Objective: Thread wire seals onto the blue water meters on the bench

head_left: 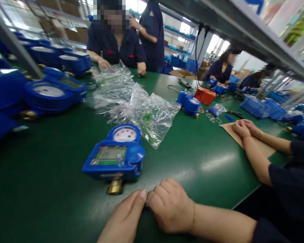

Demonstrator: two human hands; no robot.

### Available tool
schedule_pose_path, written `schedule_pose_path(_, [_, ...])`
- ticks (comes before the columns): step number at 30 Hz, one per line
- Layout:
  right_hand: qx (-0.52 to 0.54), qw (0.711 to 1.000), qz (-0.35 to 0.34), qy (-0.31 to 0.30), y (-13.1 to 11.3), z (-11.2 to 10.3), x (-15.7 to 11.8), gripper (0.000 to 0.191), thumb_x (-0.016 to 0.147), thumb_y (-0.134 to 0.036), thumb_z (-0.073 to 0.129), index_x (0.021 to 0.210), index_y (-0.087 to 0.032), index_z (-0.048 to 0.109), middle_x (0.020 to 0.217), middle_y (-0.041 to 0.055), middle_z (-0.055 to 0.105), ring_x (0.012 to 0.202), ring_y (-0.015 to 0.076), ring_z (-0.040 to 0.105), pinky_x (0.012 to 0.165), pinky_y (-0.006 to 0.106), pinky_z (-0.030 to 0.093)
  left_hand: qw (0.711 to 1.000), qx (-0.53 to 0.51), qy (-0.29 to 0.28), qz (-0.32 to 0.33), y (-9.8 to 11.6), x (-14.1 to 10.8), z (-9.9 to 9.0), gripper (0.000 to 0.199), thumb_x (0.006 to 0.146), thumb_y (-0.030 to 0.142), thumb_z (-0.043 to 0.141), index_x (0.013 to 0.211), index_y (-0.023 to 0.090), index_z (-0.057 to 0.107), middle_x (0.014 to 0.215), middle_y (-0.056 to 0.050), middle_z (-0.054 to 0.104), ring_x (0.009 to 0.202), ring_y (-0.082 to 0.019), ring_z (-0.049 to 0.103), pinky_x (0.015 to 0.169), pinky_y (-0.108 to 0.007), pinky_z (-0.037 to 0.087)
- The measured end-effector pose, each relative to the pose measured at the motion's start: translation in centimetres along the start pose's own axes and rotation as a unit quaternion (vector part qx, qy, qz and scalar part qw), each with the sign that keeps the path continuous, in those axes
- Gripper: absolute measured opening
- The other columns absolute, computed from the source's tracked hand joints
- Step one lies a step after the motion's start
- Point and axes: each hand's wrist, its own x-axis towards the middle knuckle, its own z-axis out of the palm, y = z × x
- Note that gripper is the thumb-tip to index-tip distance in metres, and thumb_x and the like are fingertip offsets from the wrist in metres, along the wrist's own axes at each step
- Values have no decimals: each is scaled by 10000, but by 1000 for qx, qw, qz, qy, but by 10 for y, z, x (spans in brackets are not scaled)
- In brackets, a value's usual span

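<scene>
My left hand (125, 216) and my right hand (171, 206) meet over the green table (202, 189), fingertips together. Both hands are closed around something small, mostly hidden; a tiny bluish bit shows between them. Just beyond them a blue meter (135, 165) lies on the table, with a display window, a round white dial and a brass fitting pointing toward me. Clear plastic bags (152, 118) holding small parts, some green, are spread behind the meter.
Many blue meters (50, 92) crowd the left side. Another meter (190, 103) stands by an orange box (204, 96). A co-worker's hands (244, 128) rest on cardboard (266, 148) at the right. People sit across the table; a metal shelf beam (243, 33) runs overhead.
</scene>
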Motion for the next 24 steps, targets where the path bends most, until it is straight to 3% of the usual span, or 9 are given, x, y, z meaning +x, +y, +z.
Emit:
schedule_pose_path(2, [60,998,19,4,-3,-5,0,180,847,-205,350,773,-157,507,667,48,516,606,161,441,570,293,321,1000,-2,-17,-11,8,-6,2,393,847,511,389,689,187,547,724,-13,622,735,-184,576,628,-261,474])
schedule_pose_path(4, [238,961,133,-39,-8,-8,5,235,879,-241,304,732,-165,472,610,18,474,557,129,420,538,254,314,1000,8,-21,-6,15,-7,3,404,865,498,346,677,186,522,712,-18,599,724,-178,559,622,-256,459])
schedule_pose_path(8, [608,691,366,-135,-16,-6,16,302,899,-326,219,687,-193,388,457,-76,267,388,80,249,407,194,228,998,45,-21,27,15,-4,1,379,888,436,321,653,195,494,687,-9,571,687,-166,536,656,-258,434])
schedule_pose_path(9, [627,671,372,-136,-16,-5,17,306,901,-341,230,688,-193,391,452,-81,260,387,78,242,405,192,224,997,61,-21,38,13,-3,-2,369,893,419,320,657,196,495,690,-6,573,685,-164,535,665,-260,427])
schedule_pose_path(10, [611,693,360,-129,-16,-6,17,304,904,-351,257,695,-188,405,465,-74,293,408,78,273,423,192,241,995,80,-25,50,12,-2,-4,361,898,405,316,670,198,502,702,-4,580,689,-163,536,670,-261,418])
schedule_pose_path(13, [412,870,261,-75,-12,-9,13,277,925,-310,296,732,-176,442,591,-25,445,538,93,396,525,216,299,980,178,-42,75,14,1,-14,354,902,409,331,669,203,500,680,8,571,652,-160,522,613,-265,369])
schedule_pose_path(15, [243,951,185,-46,-11,-11,7,257,931,-245,274,760,-173,451,667,4,495,601,115,435,577,247,313,966,246,-21,80,18,1,-20,361,890,443,363,643,206,477,622,21,532,603,-158,495,559,-267,315])
schedule_pose_path(18, [72,992,102,-35,-12,-8,-1,221,904,-173,287,781,-170,470,700,32,515,645,153,456,618,289,318,955,282,13,90,22,2,-25,346,880,466,387,674,208,490,607,28,518,603,-159,493,552,-270,285])
schedule_pose_path(24, [-17,998,44,-51,-13,-1,-1,130,854,-149,368,807,-181,485,725,31,505,668,181,431,633,316,298,948,295,36,110,19,7,-22,338,888,389,380,618,204,465,591,23,499,600,-157,479,563,-267,302])
